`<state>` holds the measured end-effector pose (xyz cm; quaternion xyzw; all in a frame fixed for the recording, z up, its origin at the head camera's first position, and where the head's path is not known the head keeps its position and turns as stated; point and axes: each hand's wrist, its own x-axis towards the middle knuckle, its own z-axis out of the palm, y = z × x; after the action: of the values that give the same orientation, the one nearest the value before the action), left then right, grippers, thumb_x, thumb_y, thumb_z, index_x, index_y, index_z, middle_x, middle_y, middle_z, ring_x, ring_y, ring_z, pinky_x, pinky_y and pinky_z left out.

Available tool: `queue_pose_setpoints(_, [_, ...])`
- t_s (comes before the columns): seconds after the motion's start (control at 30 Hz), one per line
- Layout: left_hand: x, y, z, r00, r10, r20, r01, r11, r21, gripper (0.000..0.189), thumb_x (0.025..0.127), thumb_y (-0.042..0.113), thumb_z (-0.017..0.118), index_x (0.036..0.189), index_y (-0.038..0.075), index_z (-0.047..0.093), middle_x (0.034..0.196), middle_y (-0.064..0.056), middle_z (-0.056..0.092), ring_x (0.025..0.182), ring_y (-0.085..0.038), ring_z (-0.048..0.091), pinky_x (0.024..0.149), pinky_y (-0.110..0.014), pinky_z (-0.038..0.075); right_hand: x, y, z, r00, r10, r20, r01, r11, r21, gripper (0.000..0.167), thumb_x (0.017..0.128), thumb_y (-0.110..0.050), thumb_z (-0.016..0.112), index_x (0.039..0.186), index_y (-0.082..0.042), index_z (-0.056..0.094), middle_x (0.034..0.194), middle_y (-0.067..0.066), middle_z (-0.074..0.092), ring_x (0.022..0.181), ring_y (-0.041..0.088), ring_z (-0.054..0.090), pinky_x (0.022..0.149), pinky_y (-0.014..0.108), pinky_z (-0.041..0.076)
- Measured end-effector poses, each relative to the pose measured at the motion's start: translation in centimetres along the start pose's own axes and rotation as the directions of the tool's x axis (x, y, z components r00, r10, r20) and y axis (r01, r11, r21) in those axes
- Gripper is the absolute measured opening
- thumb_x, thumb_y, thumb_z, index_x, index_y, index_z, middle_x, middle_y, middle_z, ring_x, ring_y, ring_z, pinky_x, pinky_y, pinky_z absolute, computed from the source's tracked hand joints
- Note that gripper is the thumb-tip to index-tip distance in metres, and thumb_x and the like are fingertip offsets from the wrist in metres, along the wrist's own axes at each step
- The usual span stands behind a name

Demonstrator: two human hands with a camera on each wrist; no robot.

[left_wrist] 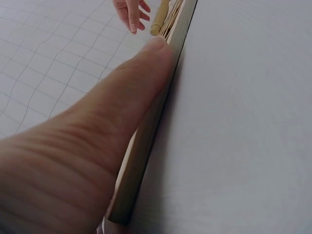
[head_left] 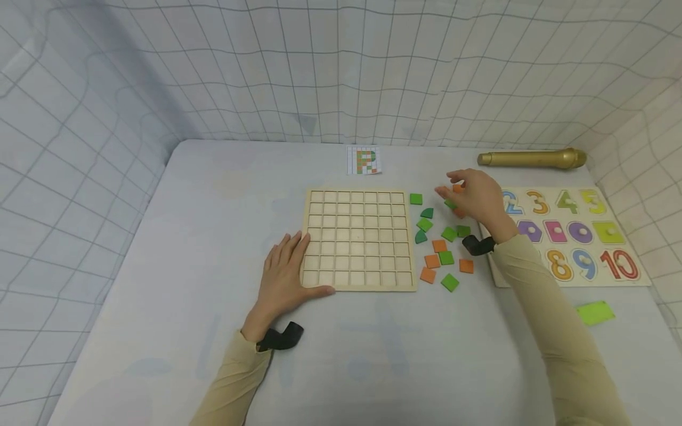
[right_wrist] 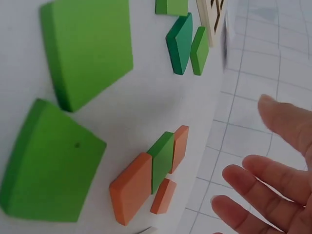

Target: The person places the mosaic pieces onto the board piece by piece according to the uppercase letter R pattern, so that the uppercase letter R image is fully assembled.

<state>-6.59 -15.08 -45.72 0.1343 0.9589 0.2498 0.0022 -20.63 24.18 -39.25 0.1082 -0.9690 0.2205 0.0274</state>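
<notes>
A square wooden grid board (head_left: 358, 239), its cells bare, lies flat on the table. My left hand (head_left: 285, 275) rests at its near left corner, fingers straight along the left side and thumb across the front edge. In the left wrist view the thumb (left_wrist: 122, 83) lies against the board's rim (left_wrist: 141, 161). My right hand (head_left: 476, 195) hovers over the far tiles, fingers loosely bent and apart, holding nothing. Below it are an orange tile (right_wrist: 130, 187) and a green tile (right_wrist: 87, 48). More green and orange squares and dark green quarter-rounds (head_left: 421, 236) lie right of the board.
A small printed pattern card (head_left: 364, 160) lies behind the board. Under the right forearm is a number-and-shape peg puzzle (head_left: 559, 236). Behind it lies a gold microphone (head_left: 533, 158); a lime-green piece (head_left: 595, 313) is at the near right. Grid-lined fabric walls (head_left: 341, 71) enclose the table.
</notes>
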Motion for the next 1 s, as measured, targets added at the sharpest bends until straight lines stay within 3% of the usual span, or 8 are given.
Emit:
queue_pose_setpoints(0.13, [0.0,-0.1,0.2,1.000,-0.001,-0.002,0.001,1.000,0.004,0.116,0.064,0.068,0.073,0.152,0.012,0.022,0.154,-0.011,0.020,0.142,-0.029,0.007,0.110,-0.051,0.008,0.6,0.0,0.0,0.995,0.072,0.062,-0.073,0.997,0.005,0.052,0.089,-0.039,0.066,0.119,0.002,0.063,0.108,0.020,0.064,0.089,0.033,0.057,0.066,0.045,0.046])
queue_pose_setpoints(0.3, [-0.1,0.0,0.1,1.000,0.006,-0.008,-0.006,1.000,0.007,0.116,0.064,0.067,0.073,0.152,0.011,0.023,0.154,-0.011,0.020,0.142,-0.030,0.007,0.110,-0.052,0.008,0.9,0.1,0.3,0.981,0.149,0.121,-0.151,0.989,0.008,0.051,0.089,-0.038,0.066,0.120,0.003,0.062,0.108,0.021,0.062,0.095,0.035,0.055,0.076,0.048,0.045])
queue_pose_setpoints(0.73, [-0.2,0.1,0.0,1.000,0.009,-0.012,-0.009,1.000,0.016,0.117,0.063,0.068,0.074,0.151,0.010,0.023,0.154,-0.012,0.021,0.142,-0.029,0.007,0.110,-0.052,0.009,1.6,0.0,1.1,0.967,0.225,0.116,-0.217,0.973,-0.082,0.040,0.089,-0.032,0.067,0.107,0.004,0.068,0.099,0.018,0.065,0.084,0.030,0.056,0.072,0.044,0.045])
queue_pose_setpoints(1.0, [-0.1,0.1,0.1,1.000,0.015,-0.025,-0.015,1.000,0.014,0.116,0.063,0.067,0.074,0.151,0.011,0.024,0.153,-0.012,0.022,0.142,-0.029,0.008,0.110,-0.052,0.010,1.8,-0.1,1.2,0.962,0.242,0.125,-0.237,0.970,-0.054,0.032,0.089,-0.026,0.067,0.103,0.002,0.068,0.097,0.017,0.064,0.083,0.030,0.055,0.070,0.043,0.044])
